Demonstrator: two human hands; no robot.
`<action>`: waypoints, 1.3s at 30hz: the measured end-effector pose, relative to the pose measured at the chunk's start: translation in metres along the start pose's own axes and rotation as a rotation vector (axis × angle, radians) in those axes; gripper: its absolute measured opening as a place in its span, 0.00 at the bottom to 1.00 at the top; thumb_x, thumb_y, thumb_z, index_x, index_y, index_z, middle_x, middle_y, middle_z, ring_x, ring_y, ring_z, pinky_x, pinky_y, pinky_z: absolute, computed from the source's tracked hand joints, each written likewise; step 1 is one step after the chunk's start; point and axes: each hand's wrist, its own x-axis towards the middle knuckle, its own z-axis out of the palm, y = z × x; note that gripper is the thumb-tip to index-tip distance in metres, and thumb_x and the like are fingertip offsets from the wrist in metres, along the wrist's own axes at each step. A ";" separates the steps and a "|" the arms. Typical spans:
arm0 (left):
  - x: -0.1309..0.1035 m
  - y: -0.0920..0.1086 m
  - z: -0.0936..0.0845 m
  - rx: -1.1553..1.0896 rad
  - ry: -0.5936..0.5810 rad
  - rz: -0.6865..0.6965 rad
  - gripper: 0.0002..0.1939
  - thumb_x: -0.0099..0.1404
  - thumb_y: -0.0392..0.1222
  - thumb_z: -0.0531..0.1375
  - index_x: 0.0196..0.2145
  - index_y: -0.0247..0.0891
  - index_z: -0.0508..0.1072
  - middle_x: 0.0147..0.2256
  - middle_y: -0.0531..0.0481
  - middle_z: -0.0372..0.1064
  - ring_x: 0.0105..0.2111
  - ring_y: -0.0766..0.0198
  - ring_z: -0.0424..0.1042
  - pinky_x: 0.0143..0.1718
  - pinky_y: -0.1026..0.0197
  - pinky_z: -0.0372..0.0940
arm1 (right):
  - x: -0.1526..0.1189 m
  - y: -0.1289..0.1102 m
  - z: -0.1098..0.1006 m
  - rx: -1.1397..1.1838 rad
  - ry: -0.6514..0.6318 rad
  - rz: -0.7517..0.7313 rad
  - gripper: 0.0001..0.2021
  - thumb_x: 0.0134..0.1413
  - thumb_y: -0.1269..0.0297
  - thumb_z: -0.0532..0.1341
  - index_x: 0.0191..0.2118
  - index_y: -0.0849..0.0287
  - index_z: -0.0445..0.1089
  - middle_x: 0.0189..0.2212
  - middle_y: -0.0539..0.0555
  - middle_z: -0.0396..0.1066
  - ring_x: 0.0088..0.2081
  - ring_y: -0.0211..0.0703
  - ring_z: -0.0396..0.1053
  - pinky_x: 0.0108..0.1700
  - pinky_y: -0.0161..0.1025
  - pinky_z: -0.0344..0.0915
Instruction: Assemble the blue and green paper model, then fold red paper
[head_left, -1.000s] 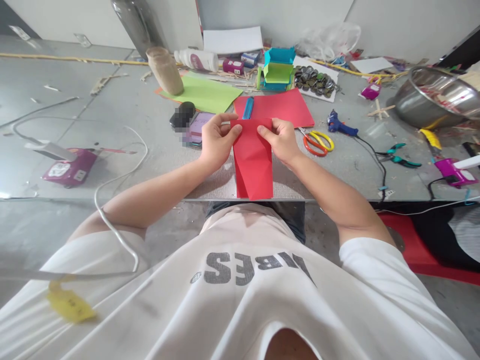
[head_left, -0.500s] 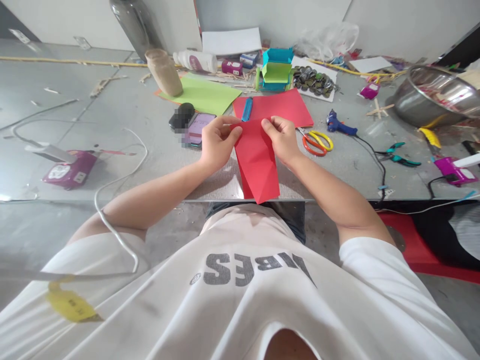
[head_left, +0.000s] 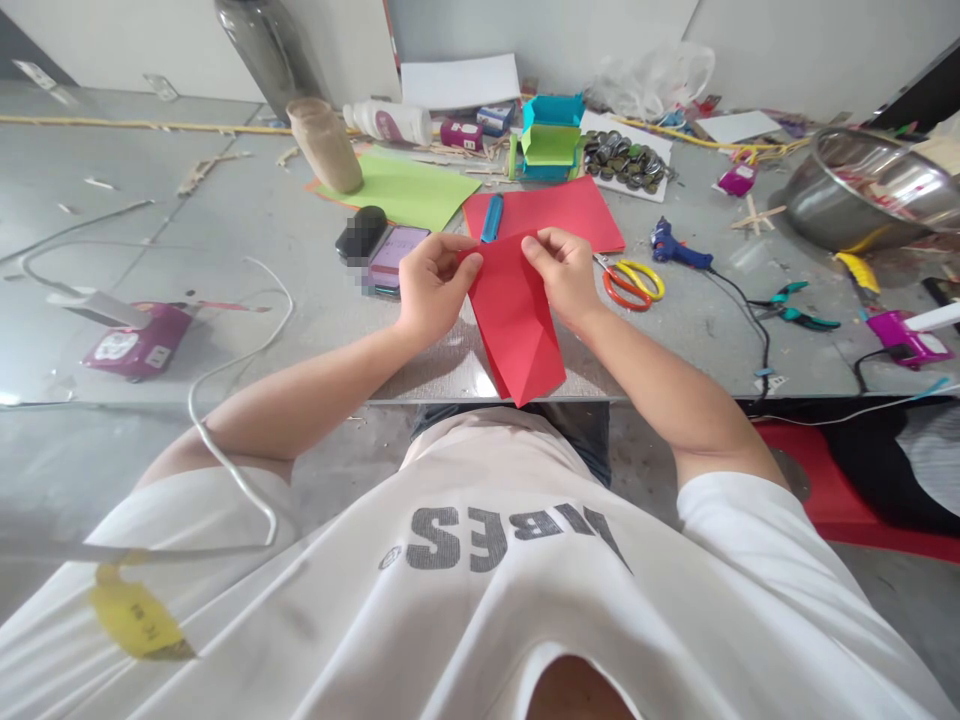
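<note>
A folded red paper (head_left: 514,315) hangs between my hands, its pointed lower end reaching the table's front edge. My left hand (head_left: 439,285) pinches its upper left corner between thumb and fingers. At the upper right corner my right hand (head_left: 562,272) grips the same paper, thumb on top. Just beyond the hands, a blue cutter (head_left: 492,218) lies on flat red sheets (head_left: 570,212). Scissors (head_left: 634,284) with red and yellow handles rest right of my right hand. A phone (head_left: 399,250) and a black case (head_left: 364,232) are left of my left hand.
Green paper (head_left: 420,188) lies under a jar (head_left: 326,145). Farther right are a blue glue gun (head_left: 679,246), pliers (head_left: 796,308) and a metal bowl (head_left: 847,220). Bottle caps (head_left: 624,160) and a blue-green paper model (head_left: 551,140) stand behind. A white cable loops at the left.
The lower end of the folded red paper has shifted slightly to the right, and its back layer has swung the same way. Both hands keep their grip.
</note>
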 end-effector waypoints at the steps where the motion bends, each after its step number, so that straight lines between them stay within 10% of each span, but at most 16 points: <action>1: 0.000 0.001 0.000 -0.009 0.005 -0.001 0.12 0.73 0.51 0.75 0.43 0.43 0.80 0.37 0.49 0.82 0.34 0.61 0.82 0.36 0.62 0.78 | 0.000 0.000 -0.001 -0.015 -0.017 0.005 0.37 0.71 0.24 0.71 0.30 0.52 0.62 0.30 0.48 0.57 0.35 0.41 0.60 0.40 0.41 0.65; 24: 0.012 -0.024 -0.010 -0.078 0.069 -0.038 0.32 0.73 0.79 0.74 0.49 0.47 0.81 0.34 0.49 0.76 0.35 0.55 0.83 0.34 0.54 0.82 | -0.002 -0.005 0.000 -0.203 -0.061 -0.079 0.43 0.70 0.14 0.59 0.28 0.51 0.52 0.28 0.48 0.47 0.34 0.43 0.52 0.39 0.44 0.59; 39: 0.031 -0.037 -0.015 -0.115 0.091 -0.086 0.32 0.70 0.76 0.78 0.52 0.51 0.77 0.33 0.51 0.78 0.36 0.55 0.84 0.36 0.56 0.82 | 0.005 0.010 -0.003 -0.285 -0.110 -0.102 0.42 0.73 0.14 0.53 0.29 0.50 0.54 0.28 0.48 0.51 0.35 0.45 0.55 0.43 0.47 0.59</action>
